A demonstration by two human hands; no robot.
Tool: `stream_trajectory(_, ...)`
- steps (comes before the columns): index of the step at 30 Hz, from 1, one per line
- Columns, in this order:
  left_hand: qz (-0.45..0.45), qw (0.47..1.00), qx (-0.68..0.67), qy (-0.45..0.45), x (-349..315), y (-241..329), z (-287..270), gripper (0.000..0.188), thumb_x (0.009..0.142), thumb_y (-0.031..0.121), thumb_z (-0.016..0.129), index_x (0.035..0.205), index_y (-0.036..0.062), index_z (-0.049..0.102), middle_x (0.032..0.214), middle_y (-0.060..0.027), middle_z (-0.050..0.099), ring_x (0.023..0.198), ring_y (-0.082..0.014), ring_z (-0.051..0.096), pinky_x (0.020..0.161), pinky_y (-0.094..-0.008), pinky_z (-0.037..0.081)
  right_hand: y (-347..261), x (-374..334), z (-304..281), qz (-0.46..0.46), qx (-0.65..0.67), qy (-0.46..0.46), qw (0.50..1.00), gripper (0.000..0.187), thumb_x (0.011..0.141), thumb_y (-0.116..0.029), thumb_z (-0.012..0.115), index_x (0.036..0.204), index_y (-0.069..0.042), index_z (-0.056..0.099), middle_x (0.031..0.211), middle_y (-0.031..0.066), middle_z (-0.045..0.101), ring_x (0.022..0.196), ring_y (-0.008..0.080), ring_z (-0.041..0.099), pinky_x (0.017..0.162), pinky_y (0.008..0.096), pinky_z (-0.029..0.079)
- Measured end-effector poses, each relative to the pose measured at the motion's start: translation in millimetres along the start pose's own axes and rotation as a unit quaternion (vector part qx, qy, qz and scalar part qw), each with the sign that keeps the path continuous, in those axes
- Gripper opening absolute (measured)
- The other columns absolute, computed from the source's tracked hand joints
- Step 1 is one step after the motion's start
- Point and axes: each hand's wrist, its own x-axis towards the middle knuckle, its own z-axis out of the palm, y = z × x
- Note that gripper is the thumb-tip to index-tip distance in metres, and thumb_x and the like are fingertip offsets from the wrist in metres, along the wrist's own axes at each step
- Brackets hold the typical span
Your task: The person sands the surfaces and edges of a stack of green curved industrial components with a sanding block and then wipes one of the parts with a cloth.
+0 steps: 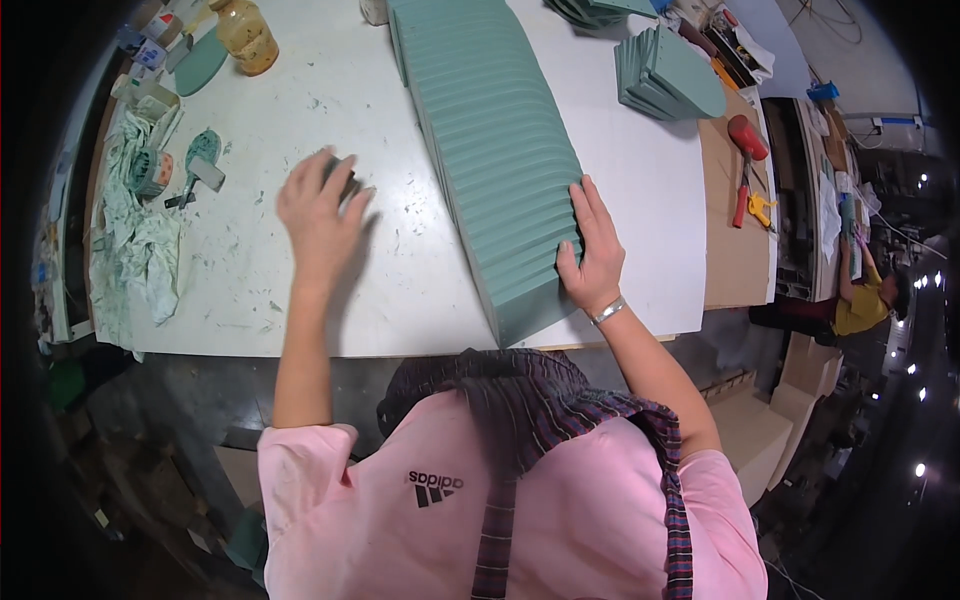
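Observation:
A long row of thin green rounded pieces (480,130), overlapping like tiles, runs from the far edge of the white table towards me. My right hand (597,255) lies along the row's right side near its close end, fingers stretched out and thumb touching the pieces. To the left of the row, my left hand (325,205) is over the bare tabletop with its fingers curled. Between those fingers shows a small dark thing, too blurred and covered to name.
Left on the white table (400,290) are a stained jar (246,38), an open tin (152,172), a green-smeared spatula (203,150) and a stained cloth (140,255). More green pieces (668,75) and a red-handled tool (743,165) lie right. Another person (862,305) stands farther off.

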Motion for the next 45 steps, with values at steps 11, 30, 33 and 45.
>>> stream_trajectory(11, -0.239, 0.799, -0.528, -0.161, 18, 82, 38, 0.028, 0.092, 0.021, 0.076, 0.082, 0.0044, 0.056, 0.071, 0.0007, 0.054, 0.067, -0.0083, 0.049, 0.060, -0.0252, 0.043, -2, -1, 2, 0.003, -0.001, 0.004, 1.000, 0.069, 0.076, -0.018, 0.061, 0.144, -0.007, 0.055, 0.152, 0.0206, 0.050, 0.129, 0.0383, 0.058, 0.092, 0.0409, 0.057)
stream_trajectory(30, -0.024, 0.954, -0.272, -0.122, -20, 139, -26, 0.014, 0.079, 0.002, 0.078, 0.091, 0.0040, 0.069, 0.087, -0.0067, 0.062, 0.076, -0.0232, 0.066, 0.065, -0.0345, 0.054, 0, -2, 3, 0.002, -0.001, 0.014, 1.000, 0.068, 0.078, -0.021, 0.063, 0.144, -0.009, 0.055, 0.150, 0.0198, 0.052, 0.128, 0.0376, 0.059, 0.095, 0.0419, 0.056)
stream_trajectory(33, -0.028, 0.953, -0.278, -0.119, -23, 137, -25, 0.017, 0.079, -0.001, 0.076, 0.094, 0.0036, 0.070, 0.088, -0.0078, 0.064, 0.078, -0.0229, 0.067, 0.068, -0.0332, 0.054, -1, -2, 5, 0.002, 0.000, 0.015, 1.000, 0.068, 0.078, -0.021, 0.063, 0.144, -0.009, 0.056, 0.150, 0.0195, 0.052, 0.127, 0.0373, 0.059, 0.095, 0.0418, 0.056)
stream_trajectory(45, -0.054, 0.981, 0.136, -0.125, -32, -86, 19, 0.071, 0.089, 0.035, 0.074, 0.153, 0.0243, 0.046, 0.152, -0.0200, 0.046, 0.131, -0.0432, 0.048, 0.108, -0.0509, 0.042, -3, 6, 6, 0.006, 0.013, 0.013, 1.000, 0.067, 0.080, -0.022, 0.064, 0.146, -0.012, 0.054, 0.152, 0.0184, 0.050, 0.131, 0.0358, 0.056, 0.097, 0.0423, 0.055)
